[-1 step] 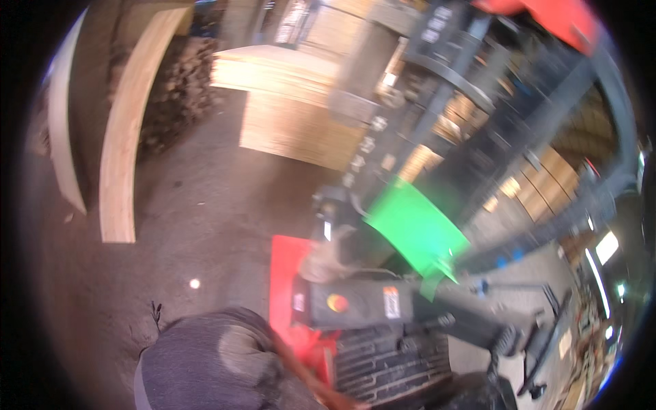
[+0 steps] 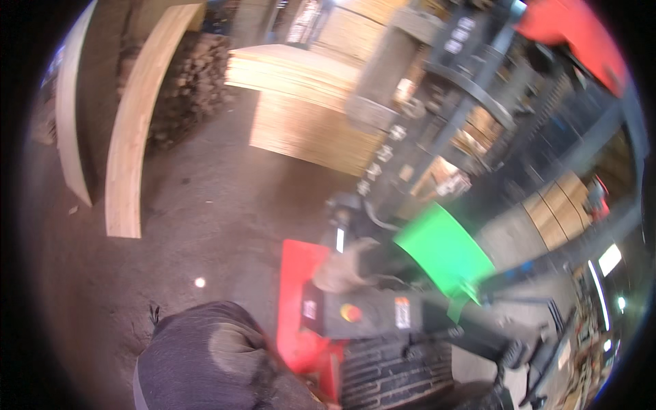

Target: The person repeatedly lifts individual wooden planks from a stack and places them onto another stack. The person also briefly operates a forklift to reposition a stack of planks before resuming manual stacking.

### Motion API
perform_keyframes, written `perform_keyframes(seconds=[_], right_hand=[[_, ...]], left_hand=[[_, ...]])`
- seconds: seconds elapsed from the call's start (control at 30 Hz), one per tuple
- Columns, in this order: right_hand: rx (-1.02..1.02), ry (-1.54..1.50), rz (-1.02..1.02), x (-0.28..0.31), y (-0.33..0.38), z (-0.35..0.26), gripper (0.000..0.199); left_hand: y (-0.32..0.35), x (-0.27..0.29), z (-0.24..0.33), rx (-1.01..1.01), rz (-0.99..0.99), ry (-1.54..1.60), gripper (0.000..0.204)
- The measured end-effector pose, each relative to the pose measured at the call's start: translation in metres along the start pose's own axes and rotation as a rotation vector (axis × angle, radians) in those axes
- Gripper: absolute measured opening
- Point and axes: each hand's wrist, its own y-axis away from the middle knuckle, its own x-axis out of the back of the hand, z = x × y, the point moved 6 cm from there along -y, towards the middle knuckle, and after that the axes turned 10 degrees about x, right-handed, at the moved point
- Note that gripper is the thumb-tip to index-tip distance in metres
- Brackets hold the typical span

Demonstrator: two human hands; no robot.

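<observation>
Neither of my hands shows plainly. My bent leg in dark grey trousers (image 2: 205,359), with a pale worn patch, fills the lower left of the view. Right beside it is a forklift, with a red step panel (image 2: 297,294) and a black ribbed floor plate (image 2: 396,369). A dark console (image 2: 372,314) with a red-and-yellow button lies above that plate. Over the console hangs a bright green sheet (image 2: 444,249), its lower end narrowed to a strip. A blurred tan rounded shape (image 2: 345,266) sits by the console; I cannot tell what it is.
The forklift's mast (image 2: 417,130) rises ahead, near a stack of pale boards (image 2: 307,130). Two long planks, one a light wooden plank (image 2: 133,137), stand at the left. Behind them is a pile of cut wood (image 2: 195,82). A red cover (image 2: 574,34) is at upper right.
The forklift, green sheet and boards sit further right in the view, and the forklift slightly lower. A brownish strip beside my leg, visible at the lower edge before, is now mostly out of view.
</observation>
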Motion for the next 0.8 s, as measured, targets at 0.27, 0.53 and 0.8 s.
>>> perform_keyframes(seconds=[0.27, 0.53, 0.8], right_hand=[[0.42, -0.511, 0.034, 0.206, 0.077, -0.56, 0.026], [1.031, -1.007, -0.532, 0.531, 0.175, -1.187, 0.03], [1.096, -1.17, -0.416, 0.785, 0.011, -1.583, 0.033]], left_hand=[[0.707, 0.19, -0.298, 1.228, 0.026, -0.274, 0.037], [0.928, 0.513, -0.386, 1.002, 0.457, -0.063, 0.054], [1.149, 0.826, -0.579, 0.971, 0.635, -0.186, 0.057]])
